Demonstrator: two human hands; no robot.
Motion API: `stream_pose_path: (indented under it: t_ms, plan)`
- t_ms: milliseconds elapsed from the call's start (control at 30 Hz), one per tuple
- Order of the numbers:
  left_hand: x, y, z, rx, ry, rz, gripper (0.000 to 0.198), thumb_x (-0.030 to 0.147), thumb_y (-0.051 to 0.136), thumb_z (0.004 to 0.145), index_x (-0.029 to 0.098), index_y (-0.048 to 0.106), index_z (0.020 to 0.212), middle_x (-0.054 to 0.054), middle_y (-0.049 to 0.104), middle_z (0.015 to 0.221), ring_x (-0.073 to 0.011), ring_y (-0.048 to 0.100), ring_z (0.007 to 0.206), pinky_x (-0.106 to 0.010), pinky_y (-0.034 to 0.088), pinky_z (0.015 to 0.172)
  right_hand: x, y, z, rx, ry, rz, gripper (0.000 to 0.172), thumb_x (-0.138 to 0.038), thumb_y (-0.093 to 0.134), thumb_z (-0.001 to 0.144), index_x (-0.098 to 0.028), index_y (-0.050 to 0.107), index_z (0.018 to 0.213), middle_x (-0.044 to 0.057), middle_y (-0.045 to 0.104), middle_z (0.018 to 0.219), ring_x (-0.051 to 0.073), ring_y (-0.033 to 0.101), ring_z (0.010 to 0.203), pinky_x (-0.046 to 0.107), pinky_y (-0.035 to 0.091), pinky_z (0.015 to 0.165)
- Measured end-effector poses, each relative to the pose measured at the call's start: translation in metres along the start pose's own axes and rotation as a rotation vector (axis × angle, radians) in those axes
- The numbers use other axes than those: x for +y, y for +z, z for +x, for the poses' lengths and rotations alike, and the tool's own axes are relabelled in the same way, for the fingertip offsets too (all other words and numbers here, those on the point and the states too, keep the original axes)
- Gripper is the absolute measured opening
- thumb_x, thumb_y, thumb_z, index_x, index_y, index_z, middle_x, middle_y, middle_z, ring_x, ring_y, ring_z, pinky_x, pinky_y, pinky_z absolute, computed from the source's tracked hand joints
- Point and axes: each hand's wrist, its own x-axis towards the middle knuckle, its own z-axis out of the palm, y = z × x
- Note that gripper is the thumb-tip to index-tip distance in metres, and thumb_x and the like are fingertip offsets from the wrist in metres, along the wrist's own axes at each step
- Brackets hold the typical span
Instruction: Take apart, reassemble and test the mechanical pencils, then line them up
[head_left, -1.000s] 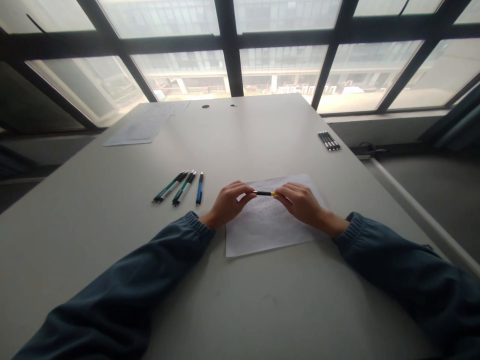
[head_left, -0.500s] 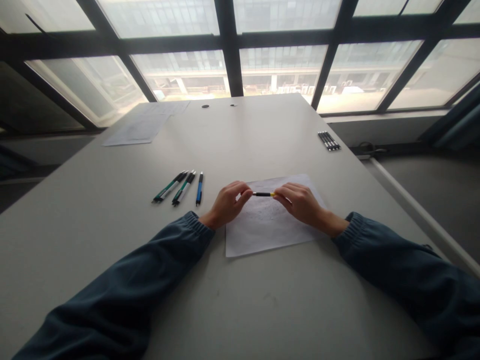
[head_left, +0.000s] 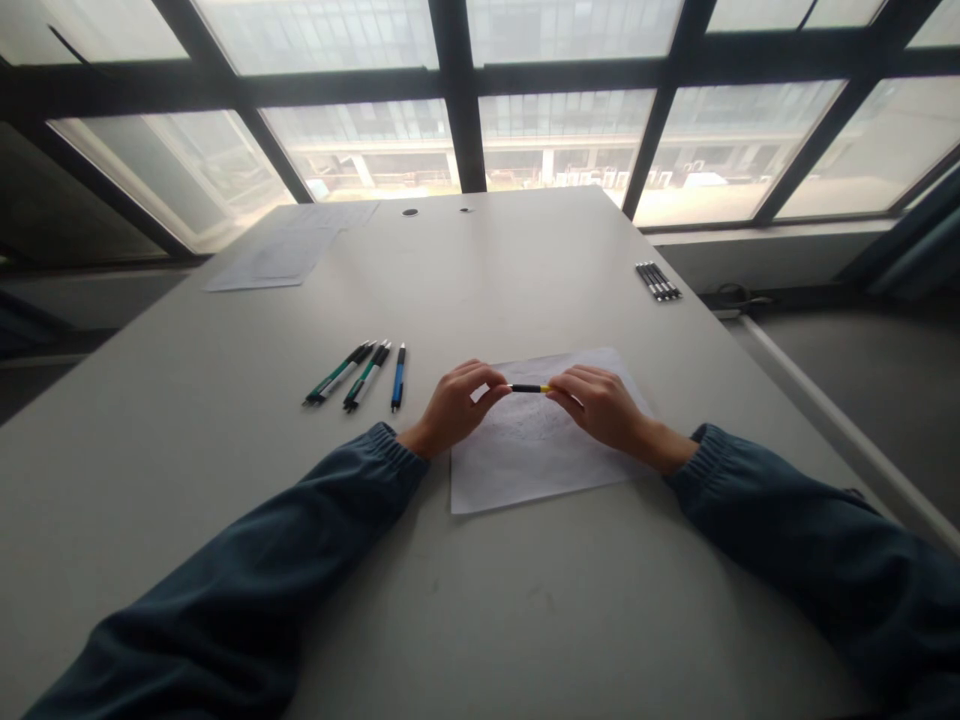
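Note:
A pen (head_left: pixel 529 388) with a black grip and a yellow barrel lies level between my two hands, above a white sheet of paper (head_left: pixel 525 475). My left hand (head_left: pixel 465 403) is closed in a pinch on the pen's silvery tip end. My right hand (head_left: pixel 596 400) pinches the yellow barrel, hiding most of it. Faint marks show on the paper below. To the left of my left hand lies a blue pen (head_left: pixel 399 378), with green and white pens (head_left: pixel 367 376) beside it.
Several black-and-white pens (head_left: pixel 658 282) lie in a row near the right edge of the white table (head_left: pixel 480 300). More paper sheets (head_left: pixel 274 255) are at the far left. Two round dark spots are near the far edge, below the windows (head_left: pixel 562 140).
My left hand's fingertips have shifted very slightly right along the pen's tip end. My right hand and the other pens look unmoved.

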Motion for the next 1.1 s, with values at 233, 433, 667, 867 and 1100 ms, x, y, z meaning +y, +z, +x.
stream_pose_path:
  t_ms: [233,433,667,867,1100]
  plan:
    - [-0.0015,0.0014,-0.0022,-0.008,0.016,-0.046,0.017,0.033,0.069,0.092,0.020,0.065,0.102,-0.005,0.069,0.092,-0.0161,0.062,0.083,-0.029,0.051,0.072,-0.0006,0.0000,0.0003,0.005,0.017,-0.011,0.019,-0.030,0.053,0.102,-0.021,0.066,0.092,0.007,0.072,0.086,0.020,0.064,0.079,0.033,0.046,0.076]
    - [-0.0049,0.0000,-0.0036,-0.045,-0.065,-0.059,0.025,0.043,0.060,0.097,0.019,0.064,0.102,-0.003,0.064,0.084,-0.0142,0.059,0.075,-0.027,0.047,0.069,-0.0015,-0.0003,0.0006,0.018,-0.003,-0.017,0.019,-0.030,0.054,0.102,-0.021,0.065,0.091,0.007,0.072,0.085,0.020,0.063,0.078,0.032,0.046,0.075]
    - [-0.0025,-0.0009,-0.0008,-0.111,-0.039,-0.015,0.042,0.043,0.053,0.101,0.017,0.063,0.069,-0.002,0.062,0.066,-0.0140,0.056,0.064,-0.027,0.044,0.064,-0.0008,0.0002,0.0002,0.012,-0.037,-0.008,0.014,-0.029,0.056,0.101,-0.020,0.065,0.094,0.006,0.073,0.088,0.019,0.064,0.079,0.032,0.046,0.075]
    - [-0.0046,0.0025,-0.0021,-0.009,0.000,-0.036,0.025,0.040,0.066,0.094,0.018,0.071,0.085,-0.005,0.070,0.077,-0.0157,0.062,0.072,-0.028,0.049,0.069,0.0001,0.0005,-0.0004,0.008,-0.026,-0.030,0.019,-0.031,0.054,0.102,-0.020,0.067,0.094,0.007,0.073,0.086,0.019,0.064,0.076,0.032,0.044,0.075]
    - [-0.0044,0.0005,-0.0009,0.019,0.090,-0.060,0.016,0.034,0.070,0.092,0.019,0.076,0.090,-0.007,0.075,0.082,-0.0167,0.065,0.074,-0.032,0.053,0.072,0.0015,0.0030,-0.0013,-0.023,-0.023,-0.048,0.024,-0.033,0.052,0.103,-0.019,0.067,0.092,0.007,0.075,0.083,0.018,0.065,0.070,0.031,0.041,0.072]
